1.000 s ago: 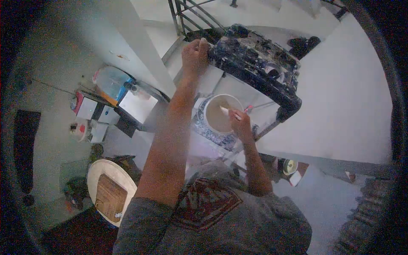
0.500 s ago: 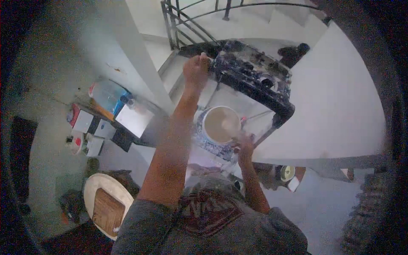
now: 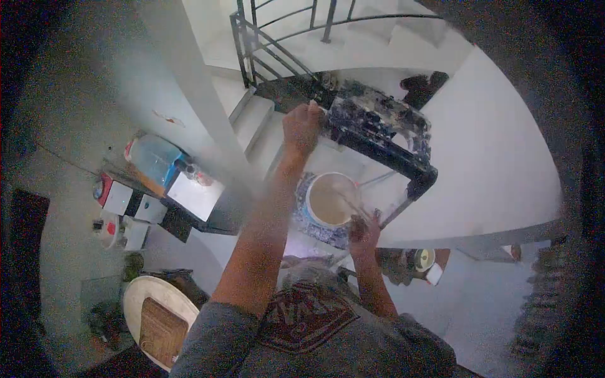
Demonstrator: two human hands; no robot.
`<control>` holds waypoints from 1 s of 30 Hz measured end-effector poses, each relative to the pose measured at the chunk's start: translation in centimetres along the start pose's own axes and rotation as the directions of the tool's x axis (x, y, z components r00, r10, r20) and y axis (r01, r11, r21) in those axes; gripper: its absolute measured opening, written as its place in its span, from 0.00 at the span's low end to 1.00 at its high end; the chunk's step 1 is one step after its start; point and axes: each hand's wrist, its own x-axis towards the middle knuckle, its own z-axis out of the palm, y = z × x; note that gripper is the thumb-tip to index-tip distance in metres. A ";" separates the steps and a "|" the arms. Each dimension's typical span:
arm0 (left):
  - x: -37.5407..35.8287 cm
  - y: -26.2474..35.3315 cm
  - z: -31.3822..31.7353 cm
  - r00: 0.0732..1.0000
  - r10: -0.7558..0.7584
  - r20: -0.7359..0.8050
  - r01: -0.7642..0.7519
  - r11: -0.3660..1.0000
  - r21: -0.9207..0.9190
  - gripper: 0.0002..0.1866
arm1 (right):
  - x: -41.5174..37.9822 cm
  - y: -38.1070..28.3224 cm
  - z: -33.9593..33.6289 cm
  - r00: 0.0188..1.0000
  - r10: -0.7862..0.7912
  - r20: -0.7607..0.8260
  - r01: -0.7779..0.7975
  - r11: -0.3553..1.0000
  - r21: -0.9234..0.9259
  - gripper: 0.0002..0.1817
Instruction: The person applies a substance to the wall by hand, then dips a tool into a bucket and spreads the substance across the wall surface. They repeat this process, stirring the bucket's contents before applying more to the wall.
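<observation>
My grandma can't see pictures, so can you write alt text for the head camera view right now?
Seen from above, a person's right hand holds a blurry tool over a round white tub of pale, cloudy liquid. The left hand grips the corner of a dark, splattered ladder, with a dark railing and white steps beyond.

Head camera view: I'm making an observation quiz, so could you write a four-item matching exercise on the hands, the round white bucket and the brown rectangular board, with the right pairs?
1. Left hand
2. Round white bucket
3. Brown rectangular board
4. Right hand

A. On a pale oval surface
B. Beside the bucket's rim
C. At a corner of the dark, paint-spattered platform
D. Holding cloudy beige liquid

Pairs: 1-C, 2-D, 3-A, 4-B
</observation>
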 end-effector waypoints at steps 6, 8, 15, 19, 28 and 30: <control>0.6 2.8 -2.5 0.954 -0.246 0.169 0.285 0.920 -0.271 0.25 | -3.0 -2.4 5.7 0.971 -0.020 0.239 -0.043 0.966 0.255 0.17; 0.0 1.1 -1.5 0.972 -0.176 0.155 0.214 0.934 -0.287 0.25 | -3.2 -3.2 6.9 0.911 -0.087 0.403 -0.037 0.956 0.290 0.18; -1.3 -2.2 0.9 0.953 0.304 0.009 -0.304 0.952 -0.031 0.10 | -6.2 -5.8 19.6 0.691 -0.337 0.639 0.128 0.928 0.351 0.19; 0.1 1.6 -2.8 0.955 -0.217 0.201 0.275 0.901 -0.335 0.25 | -4.6 -8.5 28.5 0.425 -0.751 0.506 0.866 0.500 0.015 0.15; -0.2 0.6 -1.5 0.972 -0.195 0.130 0.217 0.958 -0.187 0.27 | -16.8 -17.6 53.0 0.059 -0.593 0.803 0.947 0.287 0.143 0.18; 0.0 0.9 -2.2 0.971 -0.206 0.121 0.230 0.943 -0.240 0.28 | -17.4 -18.1 56.5 -0.084 -0.488 0.869 0.970 0.160 0.184 0.18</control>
